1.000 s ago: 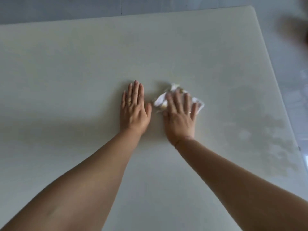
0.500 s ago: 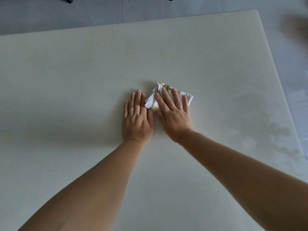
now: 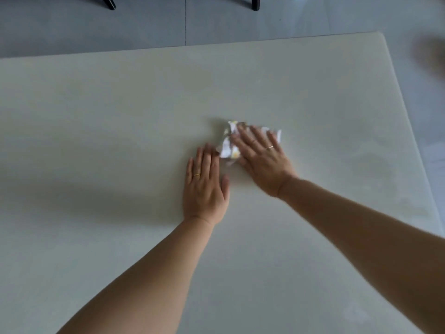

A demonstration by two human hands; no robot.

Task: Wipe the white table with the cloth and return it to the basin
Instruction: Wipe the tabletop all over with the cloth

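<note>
We press the crumpled white patterned cloth [image 3: 227, 147] under our flat right hand [image 3: 261, 162], grip wide, fingers spread. Our left hand [image 3: 204, 186], also flat and holding nothing, braces on the white worktop [image 3: 96, 116] just beside it; keep even pressure and overlap strokes.

Beyond the far edge of the tabletop lies a grey tiled floor [image 3: 144, 27], on which two dark furniture legs [image 3: 108, 2] stand well apart, with a blurred dark shape [image 3: 431, 56] off to the floor's right.
</note>
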